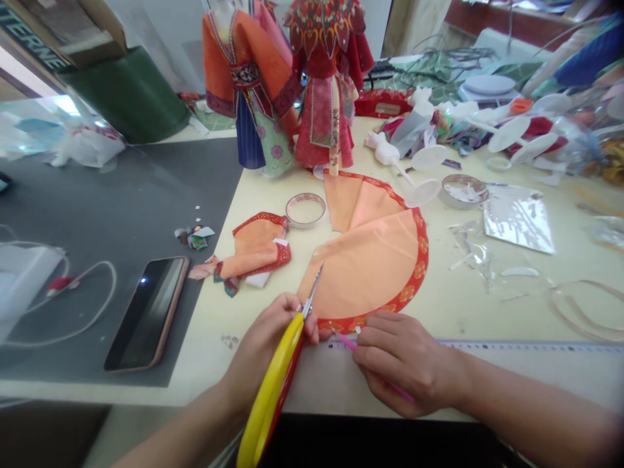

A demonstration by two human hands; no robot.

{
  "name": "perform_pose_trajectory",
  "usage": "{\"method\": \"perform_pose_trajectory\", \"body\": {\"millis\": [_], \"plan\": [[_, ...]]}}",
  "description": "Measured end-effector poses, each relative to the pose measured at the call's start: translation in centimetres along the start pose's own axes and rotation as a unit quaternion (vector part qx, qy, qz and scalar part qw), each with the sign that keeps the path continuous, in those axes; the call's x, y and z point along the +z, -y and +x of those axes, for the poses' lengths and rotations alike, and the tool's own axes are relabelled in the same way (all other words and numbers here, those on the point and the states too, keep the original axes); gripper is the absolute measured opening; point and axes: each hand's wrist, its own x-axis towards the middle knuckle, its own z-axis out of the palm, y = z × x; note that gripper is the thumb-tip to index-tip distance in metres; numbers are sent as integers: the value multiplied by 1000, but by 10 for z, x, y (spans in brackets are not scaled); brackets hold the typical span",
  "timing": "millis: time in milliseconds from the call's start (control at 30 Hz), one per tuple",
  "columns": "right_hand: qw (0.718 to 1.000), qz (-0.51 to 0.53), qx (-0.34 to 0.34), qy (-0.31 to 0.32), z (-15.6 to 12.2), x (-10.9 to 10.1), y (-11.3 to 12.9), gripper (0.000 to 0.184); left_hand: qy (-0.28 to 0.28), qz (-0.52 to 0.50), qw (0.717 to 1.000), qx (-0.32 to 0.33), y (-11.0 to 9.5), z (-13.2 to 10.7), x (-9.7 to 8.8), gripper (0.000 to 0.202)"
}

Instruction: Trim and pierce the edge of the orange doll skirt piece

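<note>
My left hand [270,338] is closed on a pair of scissors [277,377] with yellow and red handles, blades pointing away from me. Its fingertips also meet the near corner of an orange fan-shaped cloth [365,263] with a red patterned border. A thin pink pen-like stick [347,340] is gripped in my right hand [404,361], its tip at that border; I cannot make out its exact kind. Left of the cloth lies a small orange garment piece [258,244] with red trim. A ruler [526,346] lies along the table's near side, partly behind my right forearm.
Dressed dolls [253,91] stand at the back. A tape roll [305,209] sits beyond the cloth. On the left, a phone [149,312] rests on a dark mat [160,195]. White doll stands [424,192], plastic bags and a silver packet [519,218] crowd the right.
</note>
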Motion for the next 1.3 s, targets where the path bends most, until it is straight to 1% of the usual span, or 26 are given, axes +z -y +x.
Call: {"method": "perform_pose_trajectory", "body": {"millis": [133, 267, 467, 567, 733, 833, 933, 1100, 1300], "plan": [[1000, -2, 1, 3, 1, -1, 0, 14, -27, 1, 1000, 7, 0, -1, 6, 12], [1000, 3, 2, -7, 1, -1, 1, 15, -32, -5, 999, 9, 2, -1, 5, 9], [1000, 12, 3, -26, 0, -1, 1, 15, -7, -2, 1000, 10, 2, -1, 1, 8], [1000, 13, 5, -19, 0, -1, 1, 14, 10, 1, 1000, 7, 2, 1, -4, 7], [1000, 17, 2, -10, -1, -1, 1, 13, 46, -1, 999, 6, 6, 7, -19, 7], [1000, 14, 2, -4, -1, 0, 0, 14, 57, -7, 998, 7, 8, 9, -23, 6], [1000, 11, 2, 0, -1, 1, 0, 14, 54, -9, 998, 11, 8, 7, -20, 6], [1000, 15, 2, -2, -1, 0, 0, 14, 22, 14, 999, 18, 6, 0, -12, 6], [1000, 14, 4, 1, 0, 0, 0, 14, 10, 17, 999, 26, 4, -2, -7, 9]]}}
